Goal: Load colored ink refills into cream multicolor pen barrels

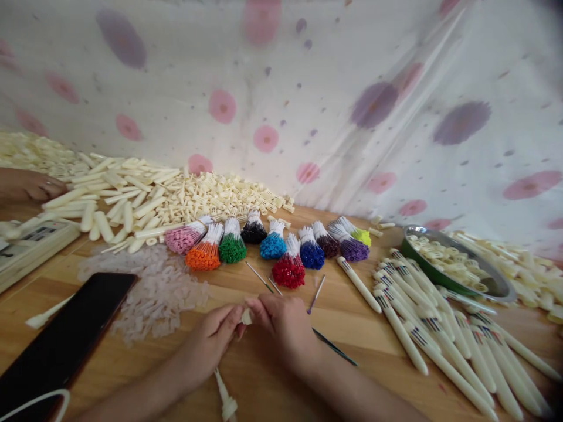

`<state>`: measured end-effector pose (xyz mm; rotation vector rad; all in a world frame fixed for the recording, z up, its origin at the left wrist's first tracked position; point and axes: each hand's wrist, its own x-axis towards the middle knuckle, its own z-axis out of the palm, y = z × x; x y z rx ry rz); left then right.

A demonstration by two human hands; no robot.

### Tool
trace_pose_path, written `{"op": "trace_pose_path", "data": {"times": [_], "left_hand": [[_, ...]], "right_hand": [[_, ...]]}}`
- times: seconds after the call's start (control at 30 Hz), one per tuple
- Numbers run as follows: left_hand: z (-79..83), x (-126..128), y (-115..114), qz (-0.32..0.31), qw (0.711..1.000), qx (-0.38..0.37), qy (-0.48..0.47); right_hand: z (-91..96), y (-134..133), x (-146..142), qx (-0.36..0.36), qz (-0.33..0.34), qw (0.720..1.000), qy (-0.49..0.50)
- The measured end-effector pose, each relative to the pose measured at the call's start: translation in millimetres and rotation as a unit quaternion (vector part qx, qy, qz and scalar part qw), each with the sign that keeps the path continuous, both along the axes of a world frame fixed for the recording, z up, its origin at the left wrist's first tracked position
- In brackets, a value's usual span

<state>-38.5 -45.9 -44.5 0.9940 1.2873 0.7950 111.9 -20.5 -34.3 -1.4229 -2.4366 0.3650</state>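
My left hand (215, 334) and my right hand (288, 328) meet low in the middle of the head view. Both are closed, pinching a small cream plastic pen part (246, 317) between their fingertips; the fingers hide most of it. Below my left hand lies another cream pen piece (225, 395) with a narrow stem. Just beyond my hands are a red-tipped refill bundle (289, 264) and a loose purple refill (316, 294). A thin dark tool (334, 346) lies beside my right wrist, partly hidden by it.
Refill bundles in several colours, such as orange (203, 249), stand behind. Assembled pens (409, 293) and a green-sided metal bowl (505, 287) are right. Left are clear plastic pieces (153, 293), a phone (65, 346), cream barrels (105, 225) and another person's hand (30, 185).
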Motion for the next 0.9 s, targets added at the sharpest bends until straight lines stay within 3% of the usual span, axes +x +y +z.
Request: {"op": "trace_pose_path", "data": {"times": [0.13, 0.23, 0.37, 0.5, 0.57, 0.7, 0.83, 0.9], "left_hand": [[5.2, -0.7, 4.5, -0.006, 1.000, -0.013, -0.008], [7.5, -2.3, 6.6, -0.022, 0.999, -0.019, -0.013], [7.9, -2.8, 5.8, -0.045, 0.999, -0.028, -0.011], [8.2, -1.6, 5.2, -0.052, 0.998, -0.030, -0.006], [8.4, -1.2, 5.7, -0.052, 0.998, -0.034, -0.007], [8.7, -0.9, 6.8, -0.048, 0.998, -0.041, -0.010], [6.6, -0.9, 7.3, -0.048, 0.998, -0.037, -0.012], [3.9, -1.4, 7.7, -0.049, 0.998, -0.035, -0.018]], "right_hand": [[5.6, 0.8, 8.4, 0.019, 0.114, 0.992, 0.059], [4.2, 2.5, 8.7, 0.057, 0.160, 0.985, 0.028], [-3.0, 3.7, 4.1, 0.049, 0.127, 0.991, 0.016], [-4.7, 1.6, 6.7, -0.010, 0.069, 0.997, 0.045], [-2.8, 0.8, 9.9, -0.025, 0.084, 0.993, 0.078], [-1.8, 1.3, 11.4, 0.028, 0.136, 0.987, 0.077], [-3.5, 3.2, 9.6, 0.019, 0.069, 0.997, 0.038], [-2.2, 3.8, 9.9, 0.017, 0.080, 0.995, 0.059]]}}
